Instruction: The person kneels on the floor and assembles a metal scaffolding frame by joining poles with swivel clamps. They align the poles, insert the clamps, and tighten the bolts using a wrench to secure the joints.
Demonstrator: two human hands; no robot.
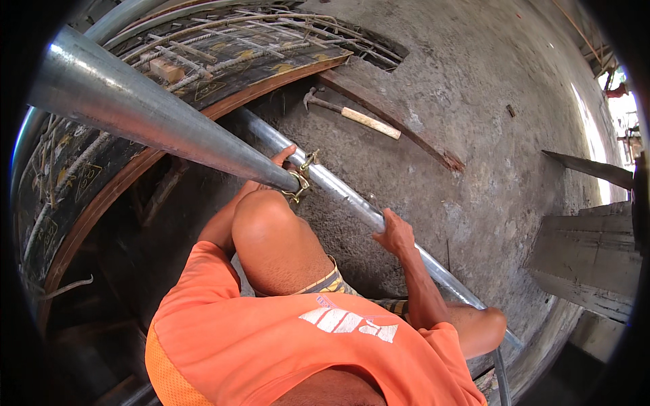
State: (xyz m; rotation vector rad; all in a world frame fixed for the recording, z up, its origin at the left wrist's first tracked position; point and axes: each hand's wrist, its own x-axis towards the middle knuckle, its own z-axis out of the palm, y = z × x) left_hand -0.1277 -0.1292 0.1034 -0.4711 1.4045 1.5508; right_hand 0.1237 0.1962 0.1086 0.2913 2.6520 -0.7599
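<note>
A long metal pipe (342, 193) slants across in front of me, from the upper left down to the lower right. My right hand (396, 233) is closed around it, right of the middle. A thicker-looking metal pipe (156, 115) rises toward the upper left, and its lower end meets the slanting pipe at a brass-coloured scaffold clamp (303, 178). Beside the clamp, my left hand (281, 158) has its fingers curled against the pipe; the rising pipe hides much of this hand. My bent left knee is close below the clamp.
Beyond the pipes, a claw hammer (362, 120) lies on the rough concrete (474, 101) beside a wooden plank (393, 118). Curved formwork (223, 101) with steel rebar (230, 40) and a wood block (166, 70) borders the upper left. Grey beams (586, 260) stand at right.
</note>
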